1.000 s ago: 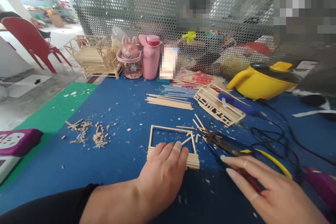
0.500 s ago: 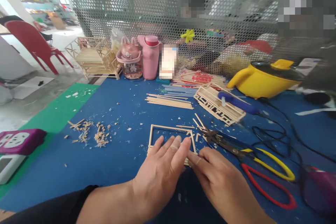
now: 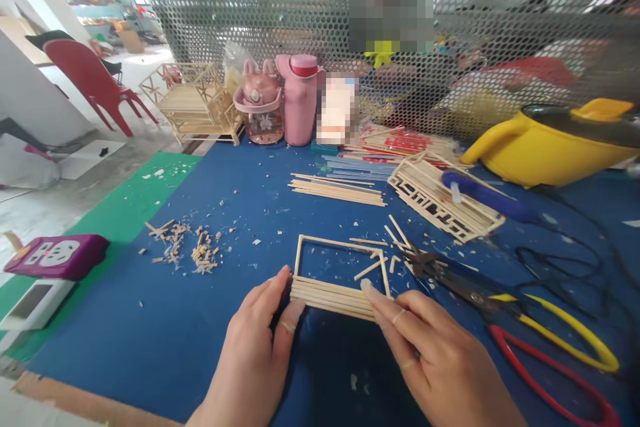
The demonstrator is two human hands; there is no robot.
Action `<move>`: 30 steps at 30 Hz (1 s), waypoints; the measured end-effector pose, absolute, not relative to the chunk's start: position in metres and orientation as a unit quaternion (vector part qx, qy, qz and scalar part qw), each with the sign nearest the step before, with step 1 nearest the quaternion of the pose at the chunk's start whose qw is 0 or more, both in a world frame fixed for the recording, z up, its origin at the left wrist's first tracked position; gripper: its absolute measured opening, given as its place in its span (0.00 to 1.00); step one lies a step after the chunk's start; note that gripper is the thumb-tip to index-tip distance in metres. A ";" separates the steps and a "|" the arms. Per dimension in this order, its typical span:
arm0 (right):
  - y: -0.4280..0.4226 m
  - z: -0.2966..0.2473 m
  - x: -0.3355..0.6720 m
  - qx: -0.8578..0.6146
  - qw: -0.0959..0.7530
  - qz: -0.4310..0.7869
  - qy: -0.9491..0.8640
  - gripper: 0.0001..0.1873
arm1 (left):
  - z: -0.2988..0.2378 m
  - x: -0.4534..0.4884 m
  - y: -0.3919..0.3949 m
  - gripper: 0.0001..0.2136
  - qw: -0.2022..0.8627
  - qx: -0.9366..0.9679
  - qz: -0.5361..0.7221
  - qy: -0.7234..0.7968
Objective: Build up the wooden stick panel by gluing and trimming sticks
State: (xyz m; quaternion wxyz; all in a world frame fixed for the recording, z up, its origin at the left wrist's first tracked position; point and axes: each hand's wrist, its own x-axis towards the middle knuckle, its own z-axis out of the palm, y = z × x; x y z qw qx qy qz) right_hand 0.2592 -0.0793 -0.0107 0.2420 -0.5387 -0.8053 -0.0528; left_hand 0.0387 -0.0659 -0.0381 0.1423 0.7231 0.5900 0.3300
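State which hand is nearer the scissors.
Right. The right hand is just left of the scissors, touching the stick frame; the left hand is farther left, at the frame's left end.

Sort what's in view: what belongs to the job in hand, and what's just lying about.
Belongs, as far as I can judge:
- slatted stick frame, touched by left hand and right hand
- loose wooden sticks
- red-and-yellow-handled scissors
- blue glue gun, probably

Apparently just lying about:
- pink flask
- rabbit-eared bottle
- yellow pot
- red chair
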 end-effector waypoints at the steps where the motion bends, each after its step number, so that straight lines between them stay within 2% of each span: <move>1: -0.079 -0.011 0.259 -0.539 0.244 -0.050 -0.805 0.17 | -0.036 0.040 -0.064 0.16 0.147 0.723 0.334 0.587; 11: -0.078 -0.008 0.259 -0.545 0.236 -0.034 -0.803 0.17 | -0.037 0.040 -0.065 0.15 0.152 0.736 0.331 0.570; 15: -0.079 -0.006 0.258 -0.553 0.223 -0.029 -0.802 0.17 | -0.030 0.042 -0.070 0.20 0.053 0.751 0.298 0.588; 17: -0.080 -0.005 0.258 -0.558 0.217 -0.019 -0.800 0.18 | -0.023 0.046 -0.069 0.23 -0.013 0.795 0.268 0.544; 20: -0.081 -0.002 0.257 -0.564 0.217 -0.010 -0.797 0.18 | -0.016 0.058 -0.061 0.21 -0.062 0.877 0.212 0.427; 23: -0.082 -0.003 0.256 -0.575 0.215 -0.025 -0.789 0.17 | -0.019 0.072 -0.049 0.20 -0.062 0.915 0.176 0.359; 30: -0.084 -0.008 0.254 -0.582 0.222 -0.028 -0.782 0.17 | -0.034 0.079 -0.041 0.18 -0.058 0.922 0.161 0.347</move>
